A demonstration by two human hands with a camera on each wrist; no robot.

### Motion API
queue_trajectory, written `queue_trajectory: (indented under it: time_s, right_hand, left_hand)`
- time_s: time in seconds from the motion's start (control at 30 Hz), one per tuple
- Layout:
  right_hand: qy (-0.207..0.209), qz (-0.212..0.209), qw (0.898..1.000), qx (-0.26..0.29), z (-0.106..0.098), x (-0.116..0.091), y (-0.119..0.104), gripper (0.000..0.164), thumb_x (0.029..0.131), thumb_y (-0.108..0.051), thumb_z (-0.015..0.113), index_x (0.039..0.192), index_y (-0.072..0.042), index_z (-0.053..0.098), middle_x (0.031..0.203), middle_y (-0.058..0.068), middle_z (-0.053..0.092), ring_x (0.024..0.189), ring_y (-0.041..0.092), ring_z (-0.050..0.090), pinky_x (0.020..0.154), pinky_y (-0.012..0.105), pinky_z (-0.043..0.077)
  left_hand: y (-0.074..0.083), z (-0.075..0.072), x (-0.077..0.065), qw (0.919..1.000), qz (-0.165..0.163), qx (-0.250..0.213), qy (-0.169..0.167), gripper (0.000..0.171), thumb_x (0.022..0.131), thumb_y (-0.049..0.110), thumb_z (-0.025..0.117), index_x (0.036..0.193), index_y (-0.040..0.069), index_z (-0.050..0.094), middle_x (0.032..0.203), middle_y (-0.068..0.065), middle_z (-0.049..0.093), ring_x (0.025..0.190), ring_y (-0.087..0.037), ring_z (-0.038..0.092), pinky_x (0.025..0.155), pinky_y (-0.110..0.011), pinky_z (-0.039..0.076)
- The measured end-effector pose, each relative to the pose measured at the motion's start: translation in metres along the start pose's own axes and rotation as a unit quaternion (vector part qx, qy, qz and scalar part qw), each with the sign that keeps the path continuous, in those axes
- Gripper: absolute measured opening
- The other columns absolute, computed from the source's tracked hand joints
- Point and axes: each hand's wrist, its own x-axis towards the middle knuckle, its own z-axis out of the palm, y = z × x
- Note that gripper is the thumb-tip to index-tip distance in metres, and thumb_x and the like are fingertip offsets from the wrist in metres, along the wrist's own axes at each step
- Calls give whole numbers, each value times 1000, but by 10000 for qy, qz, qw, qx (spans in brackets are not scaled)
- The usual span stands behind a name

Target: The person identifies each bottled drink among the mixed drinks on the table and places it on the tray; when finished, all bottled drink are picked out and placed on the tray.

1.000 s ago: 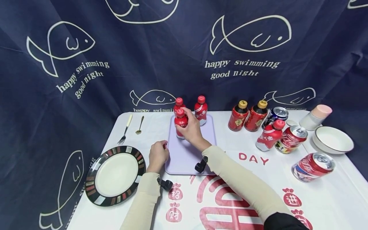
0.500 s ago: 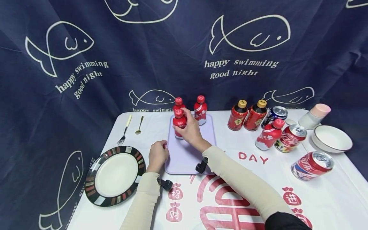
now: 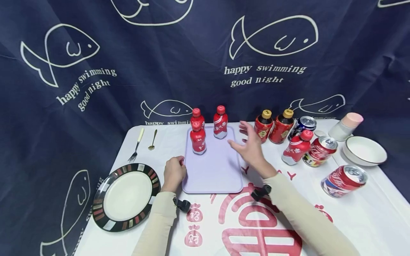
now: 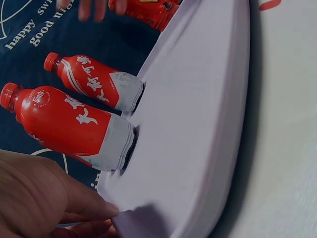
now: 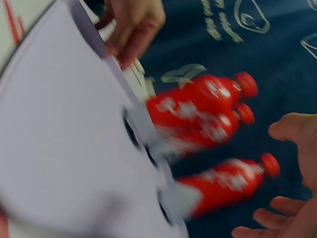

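Note:
A lavender tray lies on the table with three small red bottles standing on its far part. Two of them, the front bottle and the back bottle, stand one behind the other at the left; the third bottle is to their right. My left hand pinches the tray's left rim, thumb on the inner side in the left wrist view. Over the tray's right edge is my right hand, fingers spread and holding nothing. The right wrist view is blurred.
Right of the tray stand two yellow-capped bottles, another red bottle, several cans, a pink-topped container and a white bowl. At left are a dark-rimmed plate, a fork and a small spoon.
My right hand has let go of the front red bottle, left standing on the tray, and moved right, opening its fingers. The left hand has stayed at the tray's rim.

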Motion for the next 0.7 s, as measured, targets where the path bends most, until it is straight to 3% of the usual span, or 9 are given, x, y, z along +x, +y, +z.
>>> queue_trajectory:
  time_s: [0.13,0.3,0.37,0.5,0.57,0.7]
  right_hand:
    - [246,-68,9988,-421,-45,-10,3,71,69,-15,79,130,-7,42,123,11,54,109,28,55,87,33,47]
    - [922,-509,9920,-696,-94,-19,0,68,65,-3,79,126,-5,48,120,11,58,107,19,56,83,11,41]
    - [1267,-604,9873,-749,-112,-20,-1,67,65,1,78,125,-5,51,119,11,59,107,12,56,83,11,41]
    - [1810,-459,9779,-944,-140,-21,-1,63,68,-2,76,125,-10,52,121,6,57,106,0,53,84,14,44]
    - [1948,-290,9742,-1104,-148,-21,2,62,70,-6,74,127,-14,52,122,3,55,104,1,53,84,14,44]
    - [2050,52,9670,-1510,-154,-27,12,62,71,-14,74,129,-16,51,124,3,54,103,18,58,87,11,38]
  left_hand:
    - [1,1,0,10000,7,-68,-6,29,75,2,59,101,9,69,81,-5,62,77,-23,56,69,-38,47]
    - [-1,1,2,9997,31,-232,-70,19,74,2,57,87,10,68,76,-3,60,75,-23,54,66,-36,45]
    - [-1,1,3,9996,21,-275,-116,17,74,2,57,85,10,67,75,-3,59,75,-22,54,66,-35,44]
    - [0,0,3,9994,-113,-282,-140,26,75,2,57,97,10,69,76,-3,59,76,-22,54,66,-35,44]
    - [1,-1,2,9993,-178,-281,-141,30,76,2,57,103,9,68,77,-3,60,76,-22,54,66,-35,44]
    - [1,0,1,9991,-236,-303,-187,31,76,3,58,105,9,68,77,-2,60,77,-21,54,67,-34,45]
